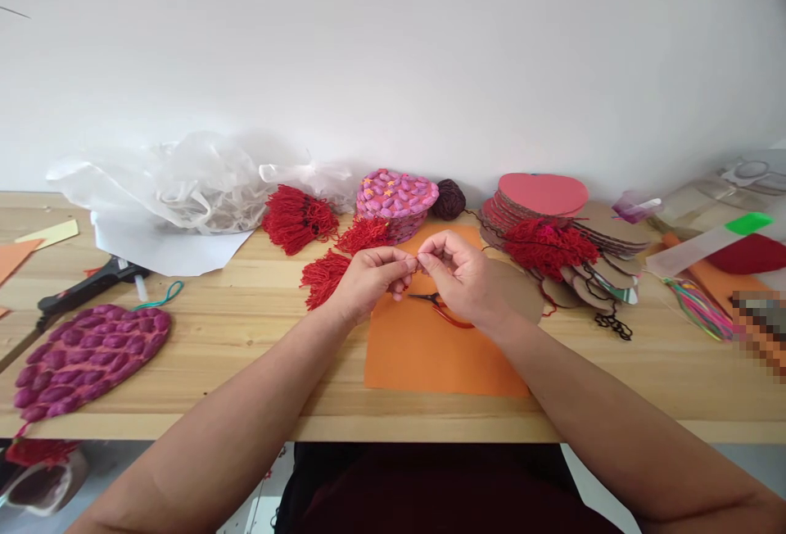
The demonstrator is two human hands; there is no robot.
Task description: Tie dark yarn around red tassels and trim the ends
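My left hand [376,278] and my right hand [453,272] meet fingertip to fingertip above an orange sheet [423,354]. Both are closed in a pinch, and what lies between the fingertips is too small to make out. Beneath my right hand, scissors with red handles [451,317] lie on the sheet, partly covered by the hand. Bundles of red yarn [324,278] rest just left of my left hand. Behind the hands sits a stack of pink and purple decorated pieces [396,196], beside a dark yarn ball [449,200].
A purple heart-shaped piece [92,362] and a black glue gun [98,282] lie at the left. Crumpled plastic bags [202,182] stand against the wall. Toward the right are stacked pink shapes [544,194], red yarn [549,247] and coloured threads [700,309].
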